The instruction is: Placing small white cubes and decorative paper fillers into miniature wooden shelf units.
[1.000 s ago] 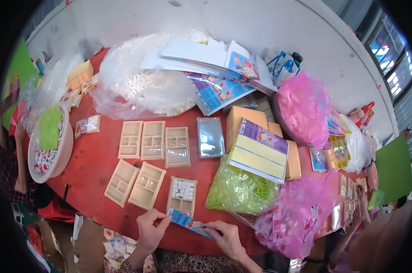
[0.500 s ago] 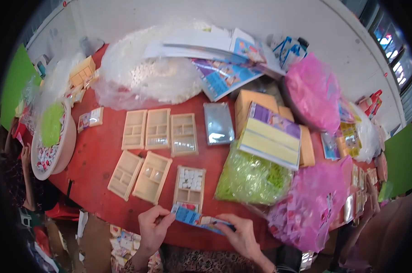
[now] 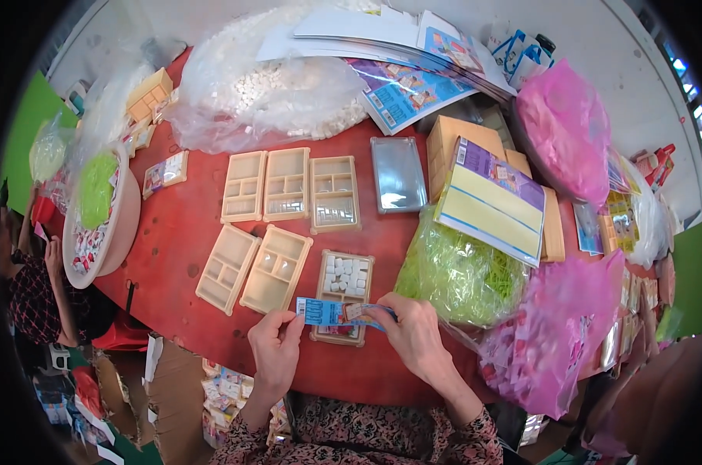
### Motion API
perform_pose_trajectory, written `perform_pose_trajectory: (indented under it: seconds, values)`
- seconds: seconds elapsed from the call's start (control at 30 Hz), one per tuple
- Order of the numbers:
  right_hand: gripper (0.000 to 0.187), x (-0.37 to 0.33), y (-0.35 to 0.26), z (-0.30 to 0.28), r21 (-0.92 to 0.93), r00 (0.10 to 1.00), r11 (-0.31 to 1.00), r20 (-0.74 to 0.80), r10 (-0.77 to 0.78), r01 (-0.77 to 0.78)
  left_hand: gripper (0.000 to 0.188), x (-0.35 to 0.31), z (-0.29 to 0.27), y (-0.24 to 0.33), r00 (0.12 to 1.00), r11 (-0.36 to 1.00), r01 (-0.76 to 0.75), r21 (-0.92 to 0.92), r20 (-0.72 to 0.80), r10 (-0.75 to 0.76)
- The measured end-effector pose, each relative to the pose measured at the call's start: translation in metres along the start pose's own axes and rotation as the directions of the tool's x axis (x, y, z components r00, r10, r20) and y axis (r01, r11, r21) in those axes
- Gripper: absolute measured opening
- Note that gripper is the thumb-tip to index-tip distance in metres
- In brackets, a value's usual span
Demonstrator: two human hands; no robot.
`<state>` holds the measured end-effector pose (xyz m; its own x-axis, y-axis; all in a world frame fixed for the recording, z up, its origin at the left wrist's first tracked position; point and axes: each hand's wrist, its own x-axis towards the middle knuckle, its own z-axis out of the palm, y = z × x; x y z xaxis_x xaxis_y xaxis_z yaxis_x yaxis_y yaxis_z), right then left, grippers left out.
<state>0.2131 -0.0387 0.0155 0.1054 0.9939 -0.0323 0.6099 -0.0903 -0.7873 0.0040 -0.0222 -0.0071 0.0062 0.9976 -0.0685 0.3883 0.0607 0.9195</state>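
Between my two hands stretches a blue printed card strip (image 3: 328, 311). My left hand (image 3: 277, 350) pinches its left end between thumb and fingers, and my right hand (image 3: 419, 335) grips its right end. The strip crosses over the middle of a cream divided tray (image 3: 368, 271), hiding part of it. Small white cubes (image 3: 346, 277) fill that tray's far compartment; something red and white lies in the near one. To its left lie two tilted cream trays (image 3: 277, 269) with no contents showing. Farther back, three similar trays (image 3: 287, 186) stand in a row.
A clear bag of white cubes (image 3: 266, 97) and printed sheets (image 3: 413, 97) lie at the back. On the right are a green-filled bag (image 3: 463, 271) and a pink bag (image 3: 552, 333). A clear-wrapped stack (image 3: 398, 174) lies mid-table. Another person's arm (image 3: 60, 298) is beside the left basin (image 3: 122, 225).
Both hands have moved forward with the card strip, which now lies over the middle of the cube-filled tray instead of at its near edge. The whole view has shifted slightly.
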Motion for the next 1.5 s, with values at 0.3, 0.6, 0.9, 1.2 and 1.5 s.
perform_pose_trajectory:
  seconds: [0.3,0.6,0.9,1.2,1.5]
  values:
    - [0.013,0.006,0.006,0.004,0.088,0.996,0.995,0.071,0.049,-0.055,0.01,0.006,0.005,-0.002,0.997,0.997,0.066,-0.033,-0.044,-0.067]
    - [0.013,0.016,0.003,0.002,0.117,0.996,0.993,0.088,0.013,-0.023,0.009,0.017,0.0,-0.003,0.994,0.976,0.109,-0.187,-0.009,-0.113]
    - [0.013,0.007,0.005,-0.001,0.065,0.996,0.997,0.077,0.042,-0.047,0.01,0.015,0.005,-0.003,0.994,0.981,0.111,-0.156,0.013,-0.111]
    - [0.015,0.007,0.006,0.002,0.043,0.998,0.999,0.066,0.0,-0.003,0.01,0.011,0.01,-0.005,0.994,0.982,0.102,-0.162,-0.03,-0.108]
    - [0.017,0.017,0.01,0.008,0.091,0.993,0.995,0.11,0.031,-0.041,0.011,0.014,0.009,-0.014,0.99,0.928,0.136,-0.347,0.017,-0.139]
